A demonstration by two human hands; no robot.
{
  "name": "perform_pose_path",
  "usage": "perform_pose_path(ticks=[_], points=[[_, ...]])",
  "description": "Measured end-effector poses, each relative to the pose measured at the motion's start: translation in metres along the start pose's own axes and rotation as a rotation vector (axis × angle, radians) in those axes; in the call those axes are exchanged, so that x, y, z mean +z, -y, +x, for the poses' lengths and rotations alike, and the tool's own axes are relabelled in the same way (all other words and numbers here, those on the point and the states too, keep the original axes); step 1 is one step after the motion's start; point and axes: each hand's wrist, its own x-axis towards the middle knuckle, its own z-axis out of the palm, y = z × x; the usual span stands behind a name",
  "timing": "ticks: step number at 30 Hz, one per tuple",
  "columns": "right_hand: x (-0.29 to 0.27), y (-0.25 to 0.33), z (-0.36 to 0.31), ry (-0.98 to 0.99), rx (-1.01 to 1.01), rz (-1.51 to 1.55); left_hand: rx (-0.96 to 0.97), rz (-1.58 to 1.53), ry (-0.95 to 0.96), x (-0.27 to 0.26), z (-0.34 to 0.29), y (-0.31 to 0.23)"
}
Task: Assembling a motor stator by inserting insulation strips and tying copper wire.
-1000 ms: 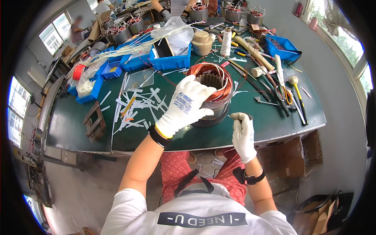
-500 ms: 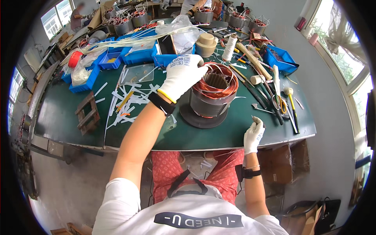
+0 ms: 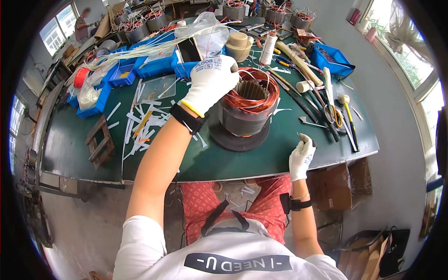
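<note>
A motor stator (image 3: 247,116) with copper windings (image 3: 266,100) on top stands upright on a black round base (image 3: 239,142). At the left edge of the windings is my left hand (image 3: 213,80), in a white glove, fingers curled closed. Whatever those fingers grip is hidden. Over the table's near edge, right of the stator, my gloved right hand (image 3: 302,157) is closed in a pinch. A tiny pale tip shows at its fingertips, too small to name. Loose white strips (image 3: 144,123) lie left of the stator.
Blue bins (image 3: 100,100) line the back left, with pale sleeving (image 3: 140,52) across them. A thread cone (image 3: 268,49) and tape rolls (image 3: 239,44) stand behind the stator. Scissors (image 3: 337,114), a mallet (image 3: 347,116) and rods lie to the right. Other stators (image 3: 275,16) stand farther back.
The view has shifted slightly, moving the stator a little left in the picture. My left fingers look more tightly curled beside the windings. My right hand stays near the table edge, still pinched.
</note>
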Motion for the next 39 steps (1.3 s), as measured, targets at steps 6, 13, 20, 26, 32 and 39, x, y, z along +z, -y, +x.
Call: perform_pose_path(ticks=[6,13,20,26,32,39], points=[[-0.001,0.001,0.001,0.007,0.008,0.019,0.002,0.039,0.054,-0.005,0.016,-0.004],[0.000,0.000,0.001,-0.001,-0.008,0.009,-0.001,0.011,0.213,-0.001,0.034,-0.007],[0.000,0.000,0.002,0.009,-0.010,-0.017,0.160,-0.117,0.163,0.013,0.029,-0.004],[-0.001,-0.001,0.003,0.022,-0.024,-0.030,0.452,0.020,-0.322,0.011,0.001,-0.015],[-0.002,0.004,0.004,0.043,0.002,-0.007,0.615,0.119,-0.017,0.009,-0.045,-0.003],[0.001,-0.002,0.002,0.056,0.012,-0.061,0.318,0.181,-0.154,0.036,-0.057,-0.042]])
